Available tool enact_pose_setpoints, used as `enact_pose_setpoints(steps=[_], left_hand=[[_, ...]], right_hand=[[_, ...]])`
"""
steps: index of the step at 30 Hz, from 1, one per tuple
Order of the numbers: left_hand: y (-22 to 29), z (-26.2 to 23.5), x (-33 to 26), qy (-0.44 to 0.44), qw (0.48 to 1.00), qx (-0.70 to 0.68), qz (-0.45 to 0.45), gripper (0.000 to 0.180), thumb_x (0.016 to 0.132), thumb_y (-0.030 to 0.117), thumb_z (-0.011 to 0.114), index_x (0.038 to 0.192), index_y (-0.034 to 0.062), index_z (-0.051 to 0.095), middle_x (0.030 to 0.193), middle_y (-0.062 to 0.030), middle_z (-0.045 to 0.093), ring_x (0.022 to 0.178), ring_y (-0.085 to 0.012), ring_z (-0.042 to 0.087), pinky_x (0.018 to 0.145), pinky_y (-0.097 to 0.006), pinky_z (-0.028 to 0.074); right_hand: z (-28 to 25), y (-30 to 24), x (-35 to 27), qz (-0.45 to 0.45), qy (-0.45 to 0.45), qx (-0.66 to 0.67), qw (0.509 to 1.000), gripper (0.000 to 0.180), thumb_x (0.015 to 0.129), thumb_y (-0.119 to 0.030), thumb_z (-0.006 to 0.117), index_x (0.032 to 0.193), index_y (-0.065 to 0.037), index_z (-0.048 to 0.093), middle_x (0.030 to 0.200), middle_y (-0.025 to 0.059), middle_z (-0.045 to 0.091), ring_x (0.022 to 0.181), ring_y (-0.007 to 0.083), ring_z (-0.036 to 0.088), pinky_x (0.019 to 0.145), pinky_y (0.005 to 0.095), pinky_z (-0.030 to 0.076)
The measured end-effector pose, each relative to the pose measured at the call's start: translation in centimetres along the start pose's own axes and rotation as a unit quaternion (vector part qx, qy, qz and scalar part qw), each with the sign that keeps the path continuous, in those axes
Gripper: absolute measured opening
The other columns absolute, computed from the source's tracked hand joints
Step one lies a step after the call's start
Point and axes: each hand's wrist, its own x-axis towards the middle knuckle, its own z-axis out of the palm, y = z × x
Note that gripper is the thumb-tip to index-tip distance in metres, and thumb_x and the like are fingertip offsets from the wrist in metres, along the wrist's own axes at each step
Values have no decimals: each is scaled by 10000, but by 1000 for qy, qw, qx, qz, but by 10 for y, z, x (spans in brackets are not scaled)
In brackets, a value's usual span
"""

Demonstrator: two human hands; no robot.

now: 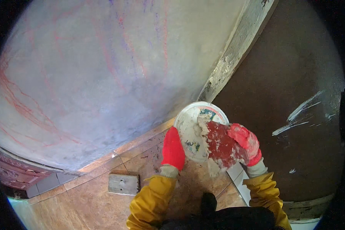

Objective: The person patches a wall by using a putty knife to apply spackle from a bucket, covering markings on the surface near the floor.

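My left hand [173,150], in a red knit glove, is closed on the left edge of a round white bucket lid [188,128]. The lid has a raised rim, coloured print and smears of pale filler. In my right hand [246,142], gloved in red with pale crust on it, is a wide dark red putty spreader [221,143]. Its left edge, thick with wet filler, overlaps the lid's right side; whether the two touch, I cannot tell. My right fingers wrap over the spreader's right side. The fingertips of my left hand are hidden.
A grey plastered wall [84,69] with red and purple scribbles rises ahead on the left. To the right stands a dark brown panel [276,96] beside a rough pale frame [235,53]. A worn rectangular block [124,184] lies on the tan tiled floor [84,203].
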Motion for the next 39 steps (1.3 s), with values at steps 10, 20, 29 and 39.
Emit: enact_pose_setpoints(steps=[10,20,29,39], left_hand=[[4,-3,-1,7,996,-60,59,410,898,155,309,1267,-17,351,1282,-208,387,1199,-320,359,1011,-382,263],[-13,5,-2,6,997,-14,71,436,897,143,305,1304,-14,292,1335,-195,322,1245,-304,299,1041,-370,217],[-14,4,1,13,995,14,99,441,888,113,300,1308,-19,281,1333,-198,324,1241,-313,301,1044,-378,211],[-4,-15,14,-34,990,-128,-38,422,918,182,276,1288,-15,321,1321,-193,344,1218,-305,338,1023,-370,251]], right_hand=[[-9,-23,8,-18,21,-78,997,413,639,-153,616,1048,-103,585,1088,116,557,1024,310,533,845,374,451],[-9,-23,26,-16,35,-89,995,414,651,-172,615,1058,-100,586,1093,123,555,1039,308,524,867,381,436],[-2,-19,34,-13,84,-62,994,365,677,-156,612,1033,-76,597,1077,125,566,1028,301,535,883,381,424],[11,-9,24,-22,67,-71,995,377,674,-135,607,1047,-90,585,1075,123,559,1042,314,525,879,386,430]])
